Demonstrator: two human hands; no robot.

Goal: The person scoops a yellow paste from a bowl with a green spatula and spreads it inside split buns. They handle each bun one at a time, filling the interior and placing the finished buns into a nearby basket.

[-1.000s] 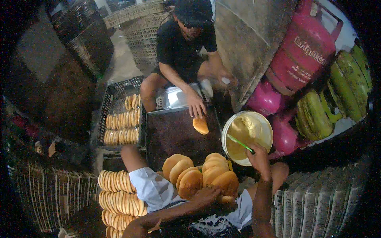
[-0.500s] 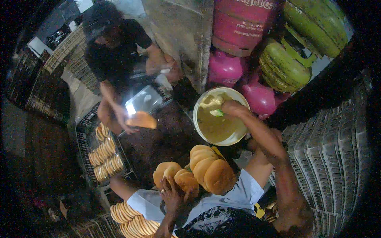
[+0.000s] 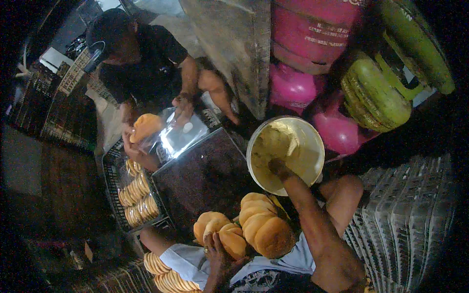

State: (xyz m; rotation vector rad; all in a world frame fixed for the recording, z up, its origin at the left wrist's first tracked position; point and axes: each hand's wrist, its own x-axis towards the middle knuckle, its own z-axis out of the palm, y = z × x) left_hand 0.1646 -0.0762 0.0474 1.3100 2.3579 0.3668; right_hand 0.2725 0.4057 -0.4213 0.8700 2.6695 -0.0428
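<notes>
My left hand is closed on a round golden bun in my lap, its fingers pressed against the front of the bun. More buns sit right beside it, a row of them leaning on one another. My right hand reaches down into a white bucket with pale yellow cream smeared over its inside. Its fingers are closed and turned away, so whatever they hold is hidden. The bucket stands just beyond my right knee.
Across a dark table, a person handles a bun and clear plastic bags. A black crate holds packed buns at left. Pink and green gas cylinders stand far right; stacked grey trays are nearer.
My right hand has gone deeper into the bucket; the green and pale tool seen in it before is now out of sight. The other person has lifted their bun. My view has shifted slightly.
</notes>
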